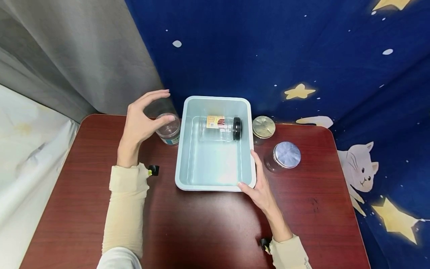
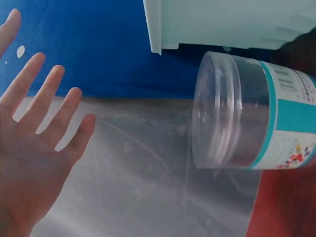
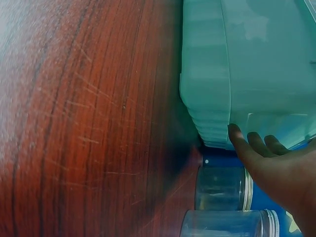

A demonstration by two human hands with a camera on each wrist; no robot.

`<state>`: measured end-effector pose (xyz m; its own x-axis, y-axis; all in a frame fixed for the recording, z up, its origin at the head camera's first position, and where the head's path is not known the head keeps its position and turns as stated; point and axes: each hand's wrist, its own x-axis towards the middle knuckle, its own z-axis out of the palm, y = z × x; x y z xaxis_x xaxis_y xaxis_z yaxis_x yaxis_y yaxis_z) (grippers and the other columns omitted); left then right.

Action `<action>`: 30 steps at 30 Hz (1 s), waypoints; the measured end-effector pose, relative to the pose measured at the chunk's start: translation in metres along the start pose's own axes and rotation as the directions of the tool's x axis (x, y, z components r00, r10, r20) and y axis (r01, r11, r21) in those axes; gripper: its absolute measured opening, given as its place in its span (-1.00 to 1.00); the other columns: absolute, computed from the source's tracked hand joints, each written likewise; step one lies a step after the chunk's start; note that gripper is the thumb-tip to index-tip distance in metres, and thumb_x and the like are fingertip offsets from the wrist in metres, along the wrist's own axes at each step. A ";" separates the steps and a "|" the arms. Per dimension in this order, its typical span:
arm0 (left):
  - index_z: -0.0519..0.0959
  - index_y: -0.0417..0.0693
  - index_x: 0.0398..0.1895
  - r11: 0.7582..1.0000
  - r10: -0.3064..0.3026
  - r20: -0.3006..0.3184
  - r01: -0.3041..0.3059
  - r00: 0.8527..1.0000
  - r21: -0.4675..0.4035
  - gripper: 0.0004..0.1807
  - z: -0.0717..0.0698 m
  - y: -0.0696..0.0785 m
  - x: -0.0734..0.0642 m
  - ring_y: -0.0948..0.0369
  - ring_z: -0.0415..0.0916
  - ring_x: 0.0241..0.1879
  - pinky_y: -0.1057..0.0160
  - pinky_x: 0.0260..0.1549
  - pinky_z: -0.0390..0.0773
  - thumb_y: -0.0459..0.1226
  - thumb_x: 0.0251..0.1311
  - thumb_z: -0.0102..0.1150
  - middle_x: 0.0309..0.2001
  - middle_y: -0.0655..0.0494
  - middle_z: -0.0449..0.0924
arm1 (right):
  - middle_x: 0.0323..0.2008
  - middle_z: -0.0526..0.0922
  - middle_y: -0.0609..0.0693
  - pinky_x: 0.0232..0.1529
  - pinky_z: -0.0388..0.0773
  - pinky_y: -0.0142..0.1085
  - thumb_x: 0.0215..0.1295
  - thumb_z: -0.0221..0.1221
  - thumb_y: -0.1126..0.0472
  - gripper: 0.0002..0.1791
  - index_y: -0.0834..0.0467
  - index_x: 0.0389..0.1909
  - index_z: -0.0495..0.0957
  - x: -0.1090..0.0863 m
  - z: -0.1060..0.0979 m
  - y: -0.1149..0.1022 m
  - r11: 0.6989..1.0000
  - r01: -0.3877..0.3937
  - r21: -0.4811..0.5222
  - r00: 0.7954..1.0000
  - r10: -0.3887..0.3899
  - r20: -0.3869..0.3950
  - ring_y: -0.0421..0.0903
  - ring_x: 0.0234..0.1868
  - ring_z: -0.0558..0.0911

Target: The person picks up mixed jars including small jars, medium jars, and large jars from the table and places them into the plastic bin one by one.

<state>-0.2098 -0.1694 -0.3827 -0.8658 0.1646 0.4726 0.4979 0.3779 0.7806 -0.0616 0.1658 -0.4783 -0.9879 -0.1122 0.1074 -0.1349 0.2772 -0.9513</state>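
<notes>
My left hand (image 1: 139, 121) hovers over the clear plastic jar (image 1: 168, 129) left of the tub, thumb and fingers spread wide. Nothing lies between them; in the left wrist view the hand (image 2: 42, 123) is apart from the jar (image 2: 247, 113), which carries a white and teal label. The right hand (image 1: 260, 186) grips the near right corner of a pale blue plastic tub (image 1: 215, 188), thumb on the rim and fingers along the right wall. Inside the tub a clear jar (image 1: 220, 129) with a black lid and a yellow label lies on its side.
Right of the tub stand two clear jars, one with a gold-coloured lid (image 1: 263, 127) and a nearer one with a silver lid (image 1: 287, 154). A blue star-patterned curtain (image 1: 235, 48) and a grey one (image 1: 84, 56) hang behind the reddish-brown table (image 1: 201, 231).
</notes>
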 end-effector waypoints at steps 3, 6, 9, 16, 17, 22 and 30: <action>0.61 -0.20 0.16 1.000 0.007 -0.022 -0.007 1.000 -0.002 -0.20 0.000 -0.005 -0.003 0.08 0.46 0.23 0.19 0.25 0.32 -0.08 -0.23 0.66 0.17 -0.11 0.59 | 0.46 0.16 0.29 0.29 0.05 -0.48 0.01 0.30 0.35 0.05 0.24 0.54 -0.01 0.000 0.000 0.001 1.000 -0.002 0.000 1.000 0.002 0.001 0.18 0.38 0.25; 0.57 -0.21 0.21 1.000 0.011 -0.034 -0.011 0.999 -0.002 -0.06 0.000 -0.010 -0.006 0.08 0.45 0.24 0.21 0.26 0.32 0.04 -0.33 0.67 0.20 -0.12 0.56 | 0.46 0.16 0.29 0.29 0.06 -0.48 0.01 0.30 0.35 0.05 0.25 0.54 -0.01 0.000 -0.001 0.000 1.000 0.001 0.000 1.000 -0.001 0.003 0.16 0.38 0.25; 0.56 -0.20 0.22 1.000 -0.004 -0.026 0.005 1.000 0.010 -0.11 0.000 -0.015 -0.009 0.11 0.42 0.28 0.23 0.28 0.29 -0.11 -0.30 0.69 0.23 -0.10 0.54 | 0.45 0.17 0.30 0.29 0.06 -0.48 0.00 0.29 0.36 0.05 0.27 0.53 -0.02 0.001 0.000 -0.001 1.000 0.009 -0.003 1.000 -0.008 0.002 0.15 0.37 0.26; 0.56 -0.22 0.22 0.997 -0.068 -0.025 0.069 0.997 0.025 -0.24 0.004 -0.032 -0.021 0.05 0.40 0.29 0.22 0.29 0.27 -0.49 -0.21 0.56 0.23 -0.12 0.54 | 0.46 0.16 0.30 0.30 0.05 -0.47 0.00 0.29 0.35 0.04 0.27 0.53 -0.02 0.000 0.000 0.000 1.000 0.011 0.005 1.000 -0.011 0.001 0.15 0.38 0.24; 0.57 -0.22 0.21 0.997 -0.076 -0.027 0.076 0.997 0.026 -0.26 0.003 -0.035 -0.023 0.04 0.40 0.29 0.25 0.29 0.26 -0.50 -0.20 0.55 0.23 -0.12 0.54 | 0.46 0.16 0.29 0.31 0.04 -0.47 0.01 0.29 0.35 0.04 0.27 0.53 -0.02 0.000 0.000 0.000 1.000 0.013 0.006 1.000 -0.013 0.003 0.15 0.39 0.23; 0.57 -0.23 0.20 0.994 -0.103 -0.031 0.104 0.994 0.033 -0.28 0.002 -0.044 -0.027 0.02 0.39 0.29 0.22 0.30 0.25 -0.48 -0.18 0.55 0.23 -0.14 0.53 | 0.47 0.14 0.28 0.32 0.04 -0.47 0.02 0.29 0.37 0.04 0.27 0.54 -0.02 0.000 0.000 -0.001 0.999 0.011 0.030 1.000 -0.011 0.003 0.13 0.39 0.22; 0.54 -0.26 0.23 0.991 -0.137 -0.053 0.137 0.989 0.000 -0.23 0.003 -0.055 -0.031 0.05 0.39 0.28 0.19 0.29 0.28 -0.51 -0.22 0.55 0.23 -0.17 0.53 | 0.47 0.14 0.27 0.30 0.04 -0.48 0.02 0.29 0.36 0.04 0.25 0.54 -0.02 0.000 0.000 -0.001 1.000 0.004 0.017 1.000 -0.004 -0.003 0.12 0.38 0.22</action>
<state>-0.2104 -0.1930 -0.4421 -0.9220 0.0627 0.3820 0.3741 0.3973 0.8380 -0.0611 0.1654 -0.4775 -0.9876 -0.1101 0.1121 -0.1375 0.2607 -0.9556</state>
